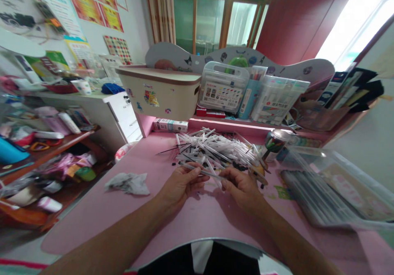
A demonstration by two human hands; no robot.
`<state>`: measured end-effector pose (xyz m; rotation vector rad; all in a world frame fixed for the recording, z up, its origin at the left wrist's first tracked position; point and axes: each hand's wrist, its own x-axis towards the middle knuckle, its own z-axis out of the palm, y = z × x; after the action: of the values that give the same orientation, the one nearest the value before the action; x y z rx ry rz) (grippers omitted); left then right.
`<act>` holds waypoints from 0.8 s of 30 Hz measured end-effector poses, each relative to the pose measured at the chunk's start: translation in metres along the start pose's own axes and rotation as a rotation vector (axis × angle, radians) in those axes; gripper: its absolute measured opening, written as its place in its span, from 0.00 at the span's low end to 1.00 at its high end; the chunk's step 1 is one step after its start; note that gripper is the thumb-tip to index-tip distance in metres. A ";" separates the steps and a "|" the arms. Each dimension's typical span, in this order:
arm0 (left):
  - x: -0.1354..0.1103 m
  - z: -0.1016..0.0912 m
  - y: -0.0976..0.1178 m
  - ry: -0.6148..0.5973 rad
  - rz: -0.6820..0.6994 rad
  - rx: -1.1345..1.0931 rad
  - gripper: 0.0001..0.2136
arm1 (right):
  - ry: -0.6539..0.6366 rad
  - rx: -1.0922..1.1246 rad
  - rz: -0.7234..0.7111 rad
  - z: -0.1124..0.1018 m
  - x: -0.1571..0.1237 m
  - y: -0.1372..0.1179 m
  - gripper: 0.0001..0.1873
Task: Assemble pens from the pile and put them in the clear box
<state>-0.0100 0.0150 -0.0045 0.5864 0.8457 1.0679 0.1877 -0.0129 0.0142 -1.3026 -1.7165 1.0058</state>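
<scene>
A thin pale tube, apparently a pen part [212,174], spans the gap between my hands above the pink tabletop. My left hand [182,184] pinches one end between thumb and fingers. At the other end, my right hand [241,186] is closed on it too; a second white piece slants down by its fingertips. Just beyond my fingers lies a loose heap of white tubes [218,145] with dark thin rods and small black caps mixed in. To the right, an open clear plastic box [353,189] holds several grey pens [314,197] in a row.
A crumpled tissue [127,183] lies on the pink desk [101,217], left of my hands. Near the heap's right end stands a metal-topped can [275,141]. A cream storage bin [163,94] and clear marker cases [223,88] line the shelf behind.
</scene>
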 end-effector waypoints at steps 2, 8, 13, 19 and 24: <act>-0.001 0.000 0.000 -0.014 -0.016 0.038 0.03 | -0.003 -0.006 0.000 0.001 0.000 0.000 0.09; 0.002 -0.002 -0.006 -0.030 0.053 0.051 0.04 | -0.015 -0.007 0.028 0.001 0.002 0.001 0.07; 0.001 0.000 -0.009 -0.031 0.110 0.037 0.09 | -0.040 0.050 0.048 0.001 0.003 0.004 0.05; 0.002 -0.002 -0.010 -0.038 0.109 0.044 0.12 | -0.063 0.061 0.050 -0.001 0.005 0.003 0.03; 0.002 -0.001 -0.011 -0.059 0.097 0.010 0.14 | -0.070 0.079 0.048 -0.001 0.004 0.003 0.03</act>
<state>-0.0048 0.0122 -0.0143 0.6700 0.7777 1.1294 0.1888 -0.0083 0.0123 -1.2770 -1.6861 1.1475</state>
